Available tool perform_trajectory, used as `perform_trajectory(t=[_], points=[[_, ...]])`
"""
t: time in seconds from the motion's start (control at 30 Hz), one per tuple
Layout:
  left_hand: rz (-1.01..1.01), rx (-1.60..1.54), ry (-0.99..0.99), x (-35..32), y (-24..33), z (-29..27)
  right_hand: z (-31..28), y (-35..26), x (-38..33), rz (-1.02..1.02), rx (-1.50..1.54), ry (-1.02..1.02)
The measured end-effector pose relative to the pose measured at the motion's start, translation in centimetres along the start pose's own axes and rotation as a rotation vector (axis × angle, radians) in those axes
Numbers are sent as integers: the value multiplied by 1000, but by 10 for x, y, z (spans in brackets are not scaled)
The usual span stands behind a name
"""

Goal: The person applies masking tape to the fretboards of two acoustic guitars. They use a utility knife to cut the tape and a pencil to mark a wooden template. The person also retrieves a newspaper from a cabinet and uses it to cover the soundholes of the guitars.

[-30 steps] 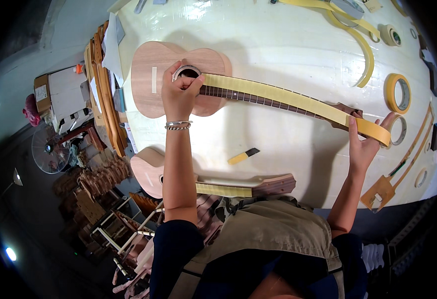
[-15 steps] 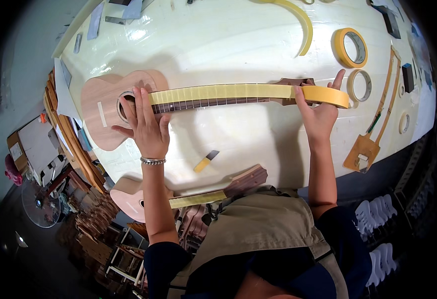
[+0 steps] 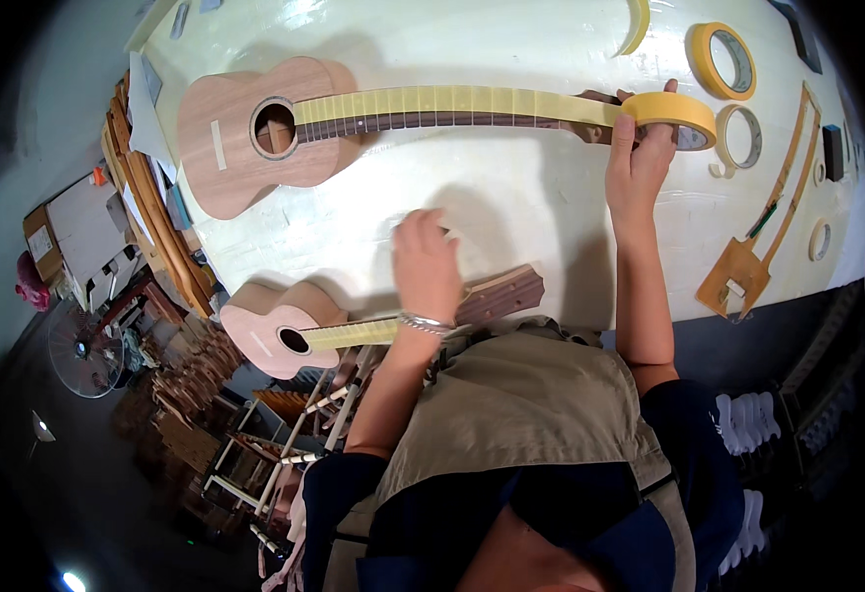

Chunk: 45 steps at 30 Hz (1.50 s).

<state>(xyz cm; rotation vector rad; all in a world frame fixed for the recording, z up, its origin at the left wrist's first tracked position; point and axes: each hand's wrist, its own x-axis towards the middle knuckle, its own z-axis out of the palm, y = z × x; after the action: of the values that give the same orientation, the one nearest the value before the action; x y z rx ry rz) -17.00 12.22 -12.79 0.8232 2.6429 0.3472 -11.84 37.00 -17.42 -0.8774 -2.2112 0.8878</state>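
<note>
A pale wooden ukulele [image 3: 235, 148] lies across the white table [image 3: 511, 197], its neck pointing right. A strip of yellow masking tape [image 3: 432, 100] runs along the fretboard edge to the tape roll [image 3: 684, 111]. My right hand [image 3: 638, 158] grips that roll at the headstock. My left hand [image 3: 425, 264] rests palm down on the table near the front edge, fingers curled, hiding whatever lies beneath it. A second ukulele [image 3: 275, 331] with a taped neck lies just under it at the table's edge.
Two more tape rolls [image 3: 723, 59] [image 3: 738, 138] and an orange neck-shaped template [image 3: 748, 271] lie at the right. A curved yellow strip [image 3: 638, 25] is at the back. Stacked wooden parts [image 3: 146, 217] lean at the left edge; a fan [image 3: 82, 350] stands on the floor.
My left hand left the sound hole and came down to the table near the front, over the spot where a small yellow-handled tool lay. My right hand still holds the roll at the headstock.
</note>
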Motion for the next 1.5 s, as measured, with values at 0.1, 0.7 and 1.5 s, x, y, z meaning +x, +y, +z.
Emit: perform_trajectory(t=[0.1, 0.7, 1.5], points=[[-54, 177, -53, -13, -41, -5, 2, 8, -2, -87, -53, 18], [41, -859, -93, 113, 73, 1, -1, 2, -5, -8, -54, -58], [-203, -1428, -45, 72, 66, -6, -13, -74, -33, 389, 1438, -34]])
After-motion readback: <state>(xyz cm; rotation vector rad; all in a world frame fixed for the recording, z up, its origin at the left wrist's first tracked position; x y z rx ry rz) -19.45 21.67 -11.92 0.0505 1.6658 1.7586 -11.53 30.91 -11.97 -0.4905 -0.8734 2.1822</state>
